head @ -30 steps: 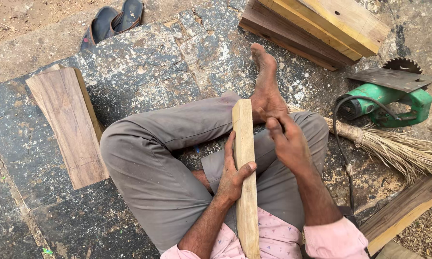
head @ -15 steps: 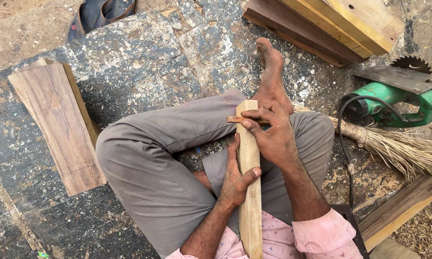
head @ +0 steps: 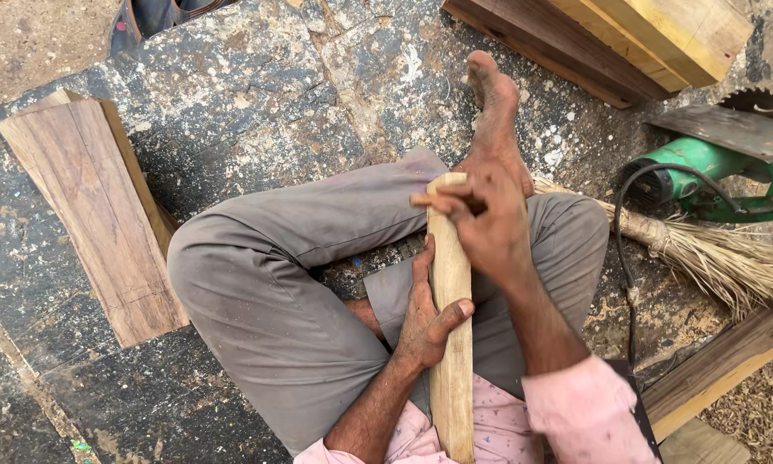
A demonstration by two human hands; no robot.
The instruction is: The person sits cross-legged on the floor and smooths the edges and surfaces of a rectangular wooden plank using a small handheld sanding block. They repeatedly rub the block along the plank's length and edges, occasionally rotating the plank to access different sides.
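Observation:
I sit on a stone floor with my legs folded, in grey trousers. A long pale wooden stick (head: 452,344) runs from my lap up toward my bare foot (head: 496,103). My left hand (head: 427,314) wraps around the stick's middle from the left, thumb across its face. My right hand (head: 488,219) rests at the stick's far end, fingers pinched on a small pale piece (head: 423,199) that juts out to the left. What that piece is I cannot tell.
A brown plank (head: 94,210) lies on the floor at left. Stacked boards (head: 610,39) sit at top right. A green circular saw (head: 721,167) with a black cord lies at right, with a straw broom (head: 721,258) below it. Another board (head: 717,374) lies at lower right.
My right hand has slid up the stick from its middle to the far end and now pinches a small piece there. My left hand keeps its grip.

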